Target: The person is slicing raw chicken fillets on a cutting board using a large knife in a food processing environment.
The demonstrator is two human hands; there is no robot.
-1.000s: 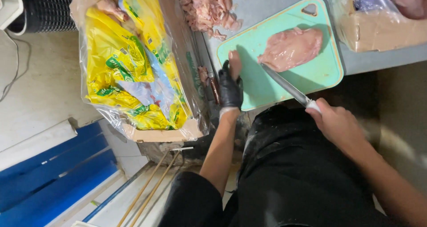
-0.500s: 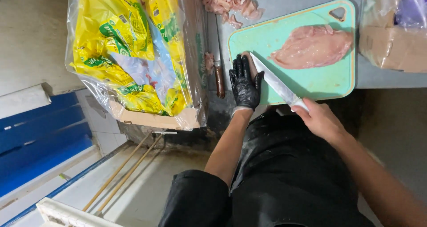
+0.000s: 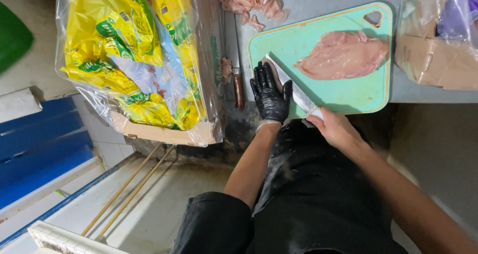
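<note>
Resting my left hand (image 3: 270,93), black-gloved, flat on the near-left corner of the green cutting board (image 3: 363,92), fingers spread, holding nothing. Right hand (image 3: 334,129), bare, fingers wrapped tight around the handle of a knife (image 3: 291,87); the blade lies diagonally across the board's left part, tip up-left, just beside my left hand's fingers. Raw chicken breast (image 3: 342,55) sits whole on the board's upper right, apart from the blade and both hands. Board lies on the grey table (image 3: 323,0), near its front edge.

Around it: pile of cut chicken pieces (image 3: 251,0) on the table above the board's top-left corner. Second knife with a brown handle (image 3: 238,87) lies left of the board, along the table edge, close to my left hand. Left of that, a cardboard box with yellow packets in a clear plastic bag (image 3: 134,60). Right of the board, another cardboard box in plastic (image 3: 438,50), nearly touching the board's edge. Blue crate (image 3: 40,149) on the floor, lower left.
</note>
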